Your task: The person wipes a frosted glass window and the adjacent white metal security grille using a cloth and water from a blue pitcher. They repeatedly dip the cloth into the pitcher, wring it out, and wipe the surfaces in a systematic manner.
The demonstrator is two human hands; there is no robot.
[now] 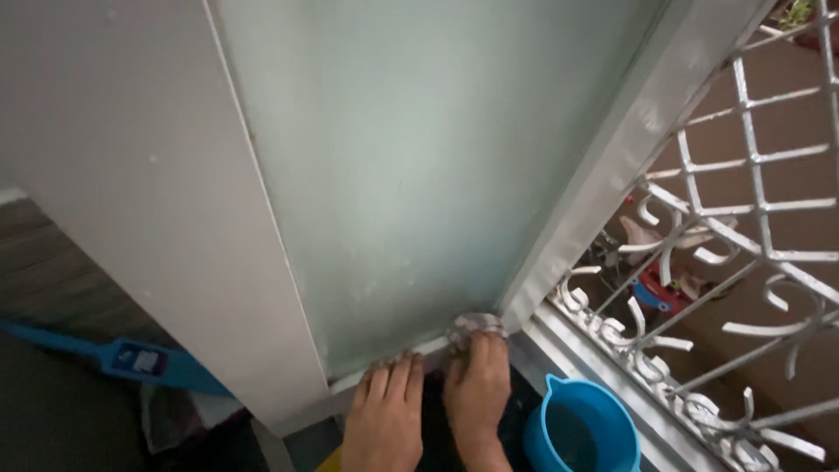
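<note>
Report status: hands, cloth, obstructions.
Left hand flat on the pane's bottom frame. Right hand presses cloth into corner. Blue jug beside right hand.

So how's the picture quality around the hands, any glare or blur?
Head view: dim, soft light; left hand and right hand on the cloth are slightly soft but readable; faint sheen on the frosted glass, no harsh glare; the grille looks brighter.

Right hand [477,378] pressing cloth [474,325] into frosted pane [419,157] corner, left hand [384,411] beside, blue jug [581,433]
</note>
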